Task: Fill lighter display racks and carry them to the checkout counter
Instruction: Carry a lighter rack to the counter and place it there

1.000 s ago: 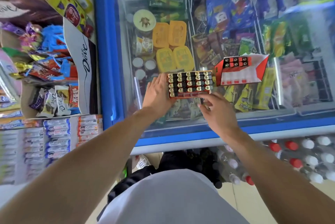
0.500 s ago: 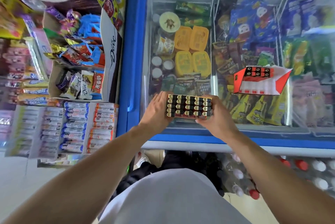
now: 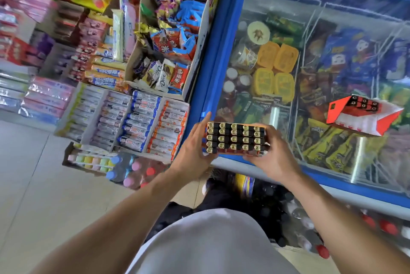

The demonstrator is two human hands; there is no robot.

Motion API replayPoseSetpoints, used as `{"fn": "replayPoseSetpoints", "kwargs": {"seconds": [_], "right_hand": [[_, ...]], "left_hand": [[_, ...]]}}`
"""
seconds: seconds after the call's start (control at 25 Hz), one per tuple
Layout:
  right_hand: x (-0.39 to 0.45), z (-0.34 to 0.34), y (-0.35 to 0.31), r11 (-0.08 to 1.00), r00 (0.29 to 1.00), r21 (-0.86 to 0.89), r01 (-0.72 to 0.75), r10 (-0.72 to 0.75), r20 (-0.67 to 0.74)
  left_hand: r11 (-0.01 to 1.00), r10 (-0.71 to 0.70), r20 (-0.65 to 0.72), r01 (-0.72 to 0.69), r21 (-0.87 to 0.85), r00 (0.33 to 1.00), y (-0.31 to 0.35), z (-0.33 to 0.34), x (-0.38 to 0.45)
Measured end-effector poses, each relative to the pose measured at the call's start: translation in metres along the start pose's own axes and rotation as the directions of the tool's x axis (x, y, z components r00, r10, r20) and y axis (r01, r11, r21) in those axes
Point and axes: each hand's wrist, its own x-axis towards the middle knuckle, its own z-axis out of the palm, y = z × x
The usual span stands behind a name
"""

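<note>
A full lighter display rack, orange-edged with rows of black lighters and brass tops, is lifted off the freezer's near edge. My left hand grips its left end, and my right hand holds its right end from below. A second red and white lighter box, with only a few lighters at its top, lies on the freezer's glass lid to the right.
The blue-framed chest freezer full of ice cream runs along the right. To the left stand a Dove chocolate display and boxes of candy rolls. Bottled drinks sit on the tiled floor; more bottles stand under the freezer.
Both hands have lifted the full rack off the glass lid and drawn it toward me. My view has turned left, showing more of the shelves and floor.
</note>
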Motion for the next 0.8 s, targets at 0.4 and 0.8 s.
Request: {"fn": "replayPoseSetpoints", "kwargs": {"seconds": [0.4, 0.8], "right_hand": [[-0.076, 0.188, -0.133, 1.000, 0.995, 0.007, -0.007, 0.007, 0.099], [-0.085, 0.371, -0.246, 0.999, 0.961, 0.010, 0.041, -0.043, 0.273]], "left_hand": [[0.990, -0.026, -0.193, -0.001, -0.139, 0.981, -0.118, -0.141, -0.165], [0.990, -0.108, -0.342, 0.068, -0.126, 0.933, -0.249, -0.287, -0.270]]}}
